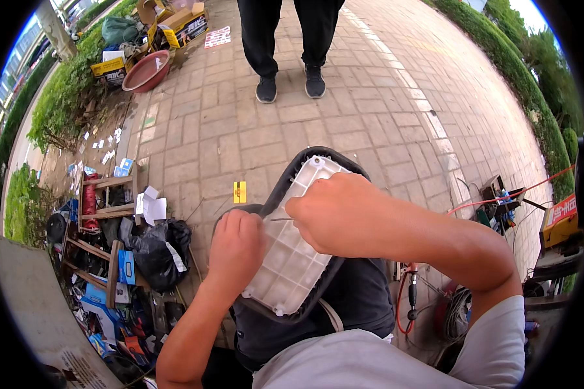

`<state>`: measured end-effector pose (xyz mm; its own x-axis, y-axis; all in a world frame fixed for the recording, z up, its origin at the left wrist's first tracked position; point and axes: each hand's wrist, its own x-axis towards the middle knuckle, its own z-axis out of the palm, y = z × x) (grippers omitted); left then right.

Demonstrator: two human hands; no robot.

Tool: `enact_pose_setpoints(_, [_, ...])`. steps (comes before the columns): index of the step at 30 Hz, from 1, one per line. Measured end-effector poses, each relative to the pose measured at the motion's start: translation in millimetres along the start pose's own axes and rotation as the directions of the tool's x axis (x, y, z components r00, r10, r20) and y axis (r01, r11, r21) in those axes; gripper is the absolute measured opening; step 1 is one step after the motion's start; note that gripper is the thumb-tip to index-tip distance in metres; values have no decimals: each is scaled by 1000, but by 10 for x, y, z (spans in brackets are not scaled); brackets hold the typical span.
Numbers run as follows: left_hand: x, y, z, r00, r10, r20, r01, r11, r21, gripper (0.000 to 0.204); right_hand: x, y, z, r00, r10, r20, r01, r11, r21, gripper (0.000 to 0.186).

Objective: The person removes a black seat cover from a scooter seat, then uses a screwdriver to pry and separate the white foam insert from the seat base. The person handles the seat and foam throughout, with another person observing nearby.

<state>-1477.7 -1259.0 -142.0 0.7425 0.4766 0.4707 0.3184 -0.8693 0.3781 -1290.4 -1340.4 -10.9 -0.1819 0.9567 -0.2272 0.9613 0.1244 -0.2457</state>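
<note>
Across my lap lies a scooter-type seat, underside up, with a ribbed white plastic base (291,269) and a black cover (303,157) wrapped round its rim. My left hand (238,243) is closed at the seat's left edge, fingers curled on the black cover there. Over the upper part of the base, my right hand (334,211) is a fist around a tool whose handle is hidden. Out of that fist a thin metal shaft (280,220) points left toward my left fingers. Whether its tip touches the cover, I cannot tell.
A person in dark trousers (259,32) stands facing me on the brick paving. Left are a wooden frame (113,269), a black plastic bag (165,253) and heaped boxes. A red basin (148,71) lies farther off. At right sit an air hose tool (413,295) and coiled cable (457,314).
</note>
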Motion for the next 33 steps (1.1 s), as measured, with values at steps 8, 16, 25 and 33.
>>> enact_pose_setpoints(8, [19,-79,-1,1000,-10,-19,8,993,-118,20,-36,75,33,999,17,-41,-15,999,41,14])
enact_pose_setpoints(16, [48,-162,39,990,-41,134,53,995,-88,15,85,-3,40,994,84,72,-87,996,33,17])
enact_pose_setpoints(25, [119,-175,34,986,-30,164,54,989,-141,15,288,-54,66,987,130,94,-132,991,15,17])
enact_pose_setpoints(33, [113,-224,92,995,7,100,11,984,-176,11,135,-98,357,987,155,-39,-153,987,43,15])
